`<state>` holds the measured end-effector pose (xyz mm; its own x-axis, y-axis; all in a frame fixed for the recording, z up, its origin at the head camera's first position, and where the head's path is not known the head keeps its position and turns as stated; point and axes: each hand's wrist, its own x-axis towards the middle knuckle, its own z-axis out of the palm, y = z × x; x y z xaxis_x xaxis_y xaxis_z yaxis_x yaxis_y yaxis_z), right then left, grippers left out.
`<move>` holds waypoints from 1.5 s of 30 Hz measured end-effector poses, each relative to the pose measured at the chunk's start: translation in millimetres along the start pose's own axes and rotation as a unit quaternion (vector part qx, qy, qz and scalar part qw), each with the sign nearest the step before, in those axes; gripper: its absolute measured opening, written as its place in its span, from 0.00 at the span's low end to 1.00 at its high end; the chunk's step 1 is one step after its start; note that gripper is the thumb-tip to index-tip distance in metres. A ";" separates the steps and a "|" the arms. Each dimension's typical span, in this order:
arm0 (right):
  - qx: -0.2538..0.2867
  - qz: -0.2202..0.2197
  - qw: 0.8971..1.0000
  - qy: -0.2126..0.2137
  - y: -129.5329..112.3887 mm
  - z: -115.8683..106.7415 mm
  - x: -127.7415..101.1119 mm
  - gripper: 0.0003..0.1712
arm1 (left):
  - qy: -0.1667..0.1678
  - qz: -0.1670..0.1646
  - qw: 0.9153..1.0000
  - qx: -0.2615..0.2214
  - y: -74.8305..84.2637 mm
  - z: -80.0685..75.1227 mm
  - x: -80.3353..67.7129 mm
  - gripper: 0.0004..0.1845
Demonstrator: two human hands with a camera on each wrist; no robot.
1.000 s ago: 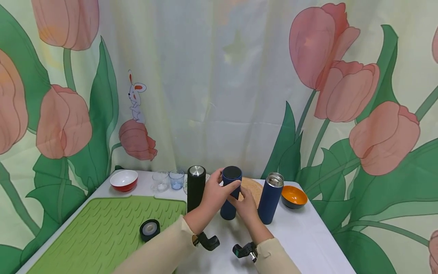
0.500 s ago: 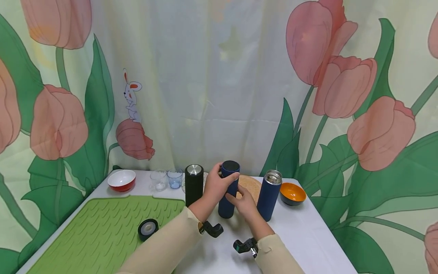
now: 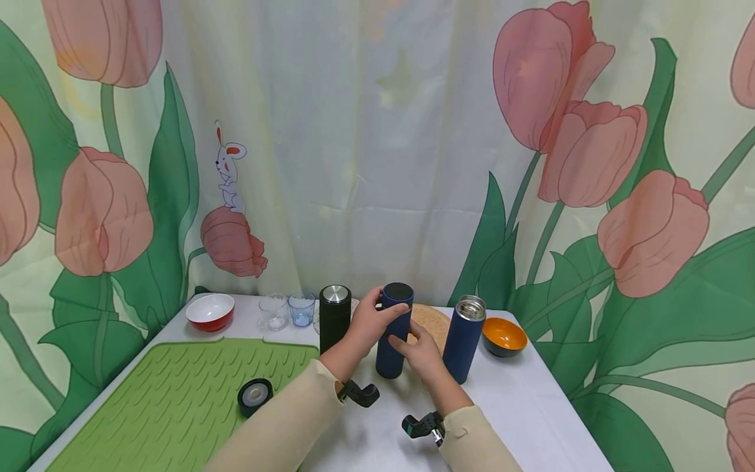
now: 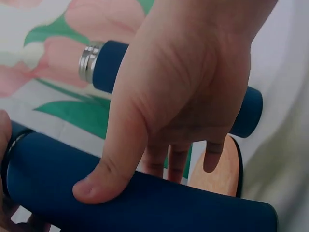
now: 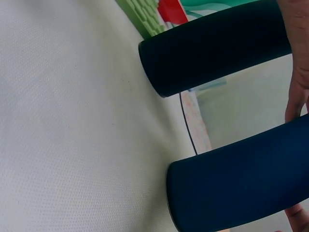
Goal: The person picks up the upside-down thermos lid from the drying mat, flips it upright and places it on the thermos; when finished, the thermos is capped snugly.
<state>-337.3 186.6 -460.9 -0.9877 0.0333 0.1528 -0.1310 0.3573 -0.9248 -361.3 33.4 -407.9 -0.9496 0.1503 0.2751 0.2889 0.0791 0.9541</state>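
From the head view, the left hand [image 3: 368,322] is curling round the upper part of the capped blue bottle [image 3: 393,334], which is standing upright on the table [image 3: 519,406] between the black bottle [image 3: 334,314] and the open blue bottle [image 3: 464,335]. The right hand [image 3: 420,351] is wrapping round its lower body. The neighbours are standing close, so a wide elbow swing is likely to be knocking the open one over.

From the left wrist view, the thumb [image 4: 113,166] and fingers are pressing round the bottle's smooth body [image 4: 145,208]; a loose grip may be letting it slip.

From the right wrist view, the bottle's base [image 5: 231,188] is sitting at the table [image 5: 72,145], with the black bottle [image 5: 212,48] just beside; whether the base is touching down, I cannot tell, and tilting it risks tipping.
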 end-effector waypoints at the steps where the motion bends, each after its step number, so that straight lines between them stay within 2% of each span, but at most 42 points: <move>1: 0.001 0.000 1.000 0.000 0.2 0.3 0.1 0.36 | -0.007 -0.004 1.000 -0.005 -1.0 -1.0 0.9 0.36; 3: 0.002 0.000 1.000 -0.001 0.6 1.0 0.9 0.36 | -0.019 -0.010 1.000 -0.011 -1.8 -2.5 1.9 0.36; 5: 0.002 -0.001 1.000 -0.003 1.0 1.3 1.9 0.36 | -0.017 -0.010 1.000 -0.004 -0.4 -2.1 1.1 0.39; 8: 0.002 0.002 1.000 -0.007 1.4 2.0 3.2 0.36 | 0.017 -0.010 0.999 0.039 5.3 2.6 -2.3 0.47; 11: -0.002 0.007 1.000 -0.008 2.1 2.2 2.9 0.35 | 0.064 -0.019 0.993 0.102 11.9 10.5 -6.1 0.54; 13: -0.004 0.011 1.000 -0.008 2.4 2.2 2.3 0.35 | 0.084 -0.032 0.988 0.129 17.3 14.9 -8.5 0.55; 16: -0.005 0.011 1.000 -0.008 2.7 2.1 1.8 0.34 | 0.096 -0.039 0.983 0.151 21.8 17.7 -9.6 0.53; 20: -0.002 0.015 1.000 -0.014 2.3 2.0 2.1 0.36 | 0.084 -0.031 0.986 0.142 23.0 13.2 -9.9 0.48; 27: -0.003 0.016 1.000 -0.009 -1.0 -2.0 0.5 0.38 | 0.020 -0.013 0.994 0.103 18.9 -1.8 -4.9 0.40; 31: -0.001 0.012 1.000 -0.016 -0.4 -2.7 0.3 0.38 | 0.021 -0.020 0.992 0.123 20.8 -1.5 -4.8 0.43; 36: -0.009 0.016 1.000 -0.019 2.0 -3.1 -0.2 0.38 | 0.062 -0.035 0.981 0.182 28.2 10.5 -8.1 0.54; 42: -0.023 0.012 1.000 -0.003 0.1 -3.0 -1.1 0.36 | 0.081 -0.009 0.953 0.293 35.5 22.0 -5.5 0.46; 45: -0.046 0.008 0.999 0.015 -2.3 -0.5 -0.4 0.36 | 0.084 -0.008 0.949 0.305 36.4 22.1 -4.4 0.44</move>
<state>-336.5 186.2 -458.7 -0.9865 0.0663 0.1497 -0.1057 0.4404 -0.8916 -344.0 57.4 -377.0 -0.9457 -0.0119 0.3248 0.2414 0.6436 0.7263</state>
